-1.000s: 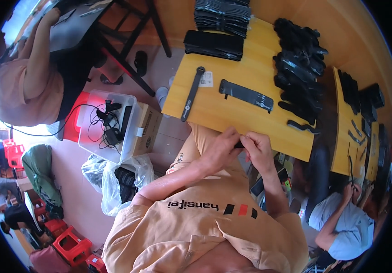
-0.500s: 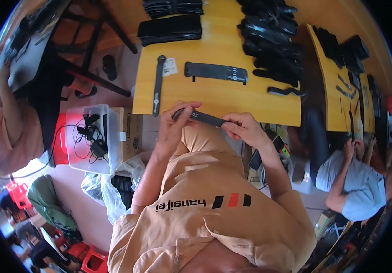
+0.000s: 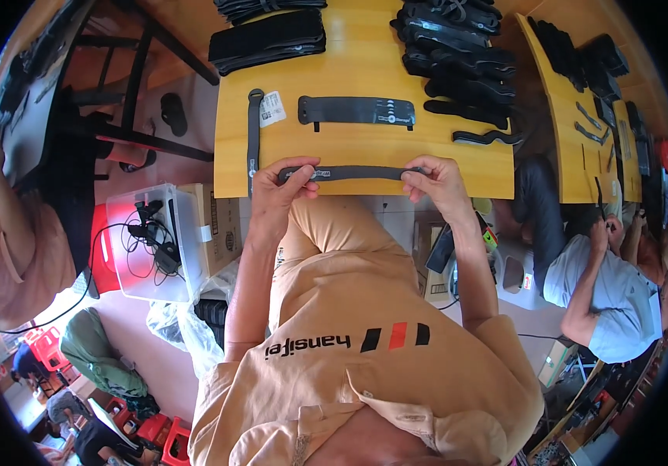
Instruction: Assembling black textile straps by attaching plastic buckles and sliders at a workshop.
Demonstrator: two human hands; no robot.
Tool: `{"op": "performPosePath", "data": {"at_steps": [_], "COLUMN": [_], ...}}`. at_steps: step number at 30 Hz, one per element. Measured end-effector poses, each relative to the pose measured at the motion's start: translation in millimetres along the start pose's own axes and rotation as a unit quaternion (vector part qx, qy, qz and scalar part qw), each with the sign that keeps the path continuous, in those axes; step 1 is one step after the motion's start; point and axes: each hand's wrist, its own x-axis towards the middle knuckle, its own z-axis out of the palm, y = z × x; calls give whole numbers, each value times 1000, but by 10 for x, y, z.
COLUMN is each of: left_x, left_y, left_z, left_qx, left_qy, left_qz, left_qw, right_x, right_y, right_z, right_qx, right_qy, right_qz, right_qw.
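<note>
A narrow black strap (image 3: 365, 172) is stretched level over the near edge of the yellow table (image 3: 264, 161). My left hand (image 3: 287, 186) pinches its left end between thumb and fingers. At the other end, my right hand (image 3: 441, 185) grips the strap's tip the same way. Left of it lies a second black strap (image 3: 253, 128) with a looped far end, beside a white printed label (image 3: 272, 109). Farther in, a wide black band (image 3: 349, 110) with slots and two small tabs lies flat. A loose wavy strap (image 3: 486, 137) rests near the table's right edge.
Stacked black bands (image 3: 270, 40) stand at the back left, with a long pile of black straps (image 3: 458, 58) along the right. A clear plastic bin (image 3: 120, 252) of cables and a cardboard box (image 3: 221, 233) sit at left. Another person (image 3: 598, 279) works at the right-hand table.
Both hands have moved farther onto the table's near edge and apart. The strap between them, slanted before, is now drawn out level and longer.
</note>
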Motion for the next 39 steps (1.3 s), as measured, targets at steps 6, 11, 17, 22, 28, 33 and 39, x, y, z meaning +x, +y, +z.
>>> {"op": "performPosePath", "data": {"at_steps": [6,11,17,22,28,33,39], "left_x": [-30,-172,-122,-51,134,274,632], "left_y": [60,200,177,173,-78,-93,-127], "left_z": [-84,339,390,278,-124,-217,-180], "left_qx": [440,318,97,-3,-13,58,125], "left_qy": [-25,-141,-106,-36,54,26,15], "left_qz": [230,105,58,60,27,23,67], "left_qw": [868,932,988,998,998,998,990], "right_x": [-77,-125,23,-60,-2,97,387], "right_y": [-316,-676,-444,-221,-150,6,259], "right_z": [77,492,874,734,322,51,2], "right_qx": [-93,-288,12,50,-75,-89,39], "right_qy": [32,-121,131,-154,-177,-30,164], "right_qz": [-21,-177,-228,7,36,32,-62], "right_qw": [995,933,965,987,981,995,984]}}
